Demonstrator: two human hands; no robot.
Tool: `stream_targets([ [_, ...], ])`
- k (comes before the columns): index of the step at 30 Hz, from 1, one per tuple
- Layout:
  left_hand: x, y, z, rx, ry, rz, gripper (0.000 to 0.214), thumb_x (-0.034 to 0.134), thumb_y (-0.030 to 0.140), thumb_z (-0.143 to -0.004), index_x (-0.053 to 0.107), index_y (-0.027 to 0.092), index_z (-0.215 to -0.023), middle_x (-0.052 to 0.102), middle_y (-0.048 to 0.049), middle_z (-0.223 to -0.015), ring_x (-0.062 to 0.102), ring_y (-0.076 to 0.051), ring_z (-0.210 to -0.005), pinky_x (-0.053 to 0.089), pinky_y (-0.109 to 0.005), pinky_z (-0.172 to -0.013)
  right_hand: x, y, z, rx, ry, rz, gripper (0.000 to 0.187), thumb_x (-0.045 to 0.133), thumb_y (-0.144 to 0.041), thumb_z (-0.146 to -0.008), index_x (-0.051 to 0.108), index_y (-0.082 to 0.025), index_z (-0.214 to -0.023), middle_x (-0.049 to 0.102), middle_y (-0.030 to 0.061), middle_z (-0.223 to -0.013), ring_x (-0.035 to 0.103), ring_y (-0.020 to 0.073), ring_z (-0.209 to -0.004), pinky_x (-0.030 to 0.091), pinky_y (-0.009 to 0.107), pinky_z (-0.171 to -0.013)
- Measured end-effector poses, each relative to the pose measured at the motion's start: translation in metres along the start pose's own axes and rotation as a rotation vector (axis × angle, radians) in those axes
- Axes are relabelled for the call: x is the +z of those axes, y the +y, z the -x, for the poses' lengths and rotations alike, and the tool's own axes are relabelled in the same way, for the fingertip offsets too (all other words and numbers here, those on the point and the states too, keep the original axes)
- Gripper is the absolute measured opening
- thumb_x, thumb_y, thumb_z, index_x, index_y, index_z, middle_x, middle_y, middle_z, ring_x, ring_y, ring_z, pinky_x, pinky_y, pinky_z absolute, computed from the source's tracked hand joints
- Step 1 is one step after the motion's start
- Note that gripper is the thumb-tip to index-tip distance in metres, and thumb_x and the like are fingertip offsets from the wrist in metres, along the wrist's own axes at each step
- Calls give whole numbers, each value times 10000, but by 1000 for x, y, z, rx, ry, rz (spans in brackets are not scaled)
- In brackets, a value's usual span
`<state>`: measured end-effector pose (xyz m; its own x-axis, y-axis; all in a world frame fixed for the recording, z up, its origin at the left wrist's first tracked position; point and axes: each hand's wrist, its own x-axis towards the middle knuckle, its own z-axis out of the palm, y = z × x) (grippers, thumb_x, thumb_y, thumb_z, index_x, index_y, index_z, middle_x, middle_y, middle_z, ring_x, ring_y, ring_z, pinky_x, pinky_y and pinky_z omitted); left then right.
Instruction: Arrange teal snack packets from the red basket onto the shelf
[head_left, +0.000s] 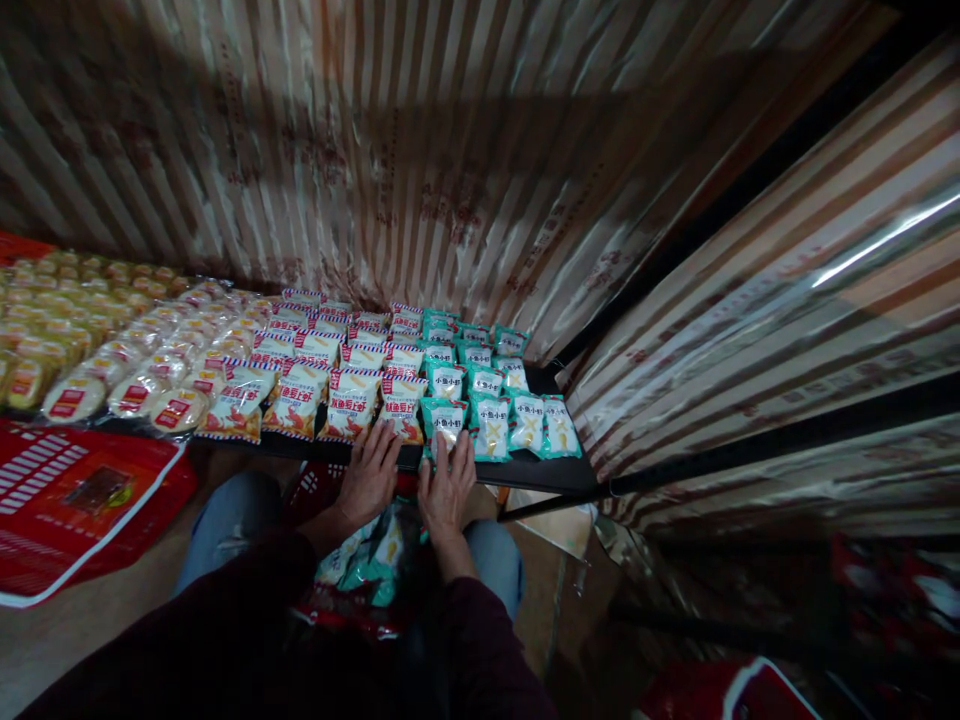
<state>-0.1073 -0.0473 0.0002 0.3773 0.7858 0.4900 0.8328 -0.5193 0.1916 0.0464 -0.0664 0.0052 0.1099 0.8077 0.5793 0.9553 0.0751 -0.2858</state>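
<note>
Rows of small snack packets lie on a dark shelf [525, 468]. Teal packets [491, 425] fill its right part and white packets with red print [349, 402] fill the middle. My left hand [369, 478] rests with spread fingers on the shelf's front edge, touching the front white and red packets. My right hand [448, 483] lies flat, fingers apart, on the front teal packet [442, 418]. On my lap sits a red basket [324, 482] holding more teal packets [373, 562].
Round pastries in clear wrappers [135, 385] and yellow packets [52, 320] fill the shelf's left part. A red and white bag [67, 505] hangs lower left. Striped plastic sheeting [465, 150] lines the back and right side. Another red basket [735, 695] shows at the bottom right.
</note>
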Motion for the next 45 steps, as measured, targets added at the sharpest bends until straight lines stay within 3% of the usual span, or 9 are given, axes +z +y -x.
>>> stream_targets([
  [3,3,5,2,5,-9,9,527,487,234,-851,443,112,-1362,289,-145,-1513,140,-304,-1431,185,-508,-1138,6,7,1,16,-25,9,468,415,-285,-930,421,-205,-1390,205,162,-1534,228,326,-1381,361,514,-990],
  [8,4,2,1,26,-10,10,539,495,230,-840,444,108,-1363,278,-153,-1515,124,-316,-1432,190,-518,-1133,16,14,0,21,10,-55,510,394,-321,-941,349,-165,-1424,344,201,-1452,339,299,-1322,374,484,-977],
  [16,0,-2,-7,84,-35,21,539,512,187,-826,453,170,-1362,243,-125,-1534,100,-328,-1434,180,-541,-1134,26,17,-6,76,92,-126,500,332,-307,-963,309,-144,-1435,419,212,-1379,375,284,-1293,372,487,-975],
  [28,5,-5,-5,67,-36,23,504,507,197,-831,485,145,-1332,276,-139,-1520,126,-314,-1432,197,-506,-1145,32,13,-25,148,106,-117,489,318,-337,-964,360,-145,-1411,381,213,-1403,326,305,-1309,339,536,-990],
  [38,5,-5,-4,59,-9,27,505,506,216,-840,480,155,-1341,282,-133,-1518,166,-313,-1424,227,-501,-1133,38,11,-26,113,147,-104,520,312,-337,-964,288,-143,-1446,322,227,-1445,305,321,-1327,333,564,-990],
  [45,5,-8,2,91,-24,35,538,496,183,-835,445,166,-1370,240,-129,-1535,114,-315,-1434,217,-501,-1131,38,11,-20,75,134,-66,570,370,-358,-959,216,-163,-1473,202,228,-1511,176,332,-1400,309,585,-1008],
])
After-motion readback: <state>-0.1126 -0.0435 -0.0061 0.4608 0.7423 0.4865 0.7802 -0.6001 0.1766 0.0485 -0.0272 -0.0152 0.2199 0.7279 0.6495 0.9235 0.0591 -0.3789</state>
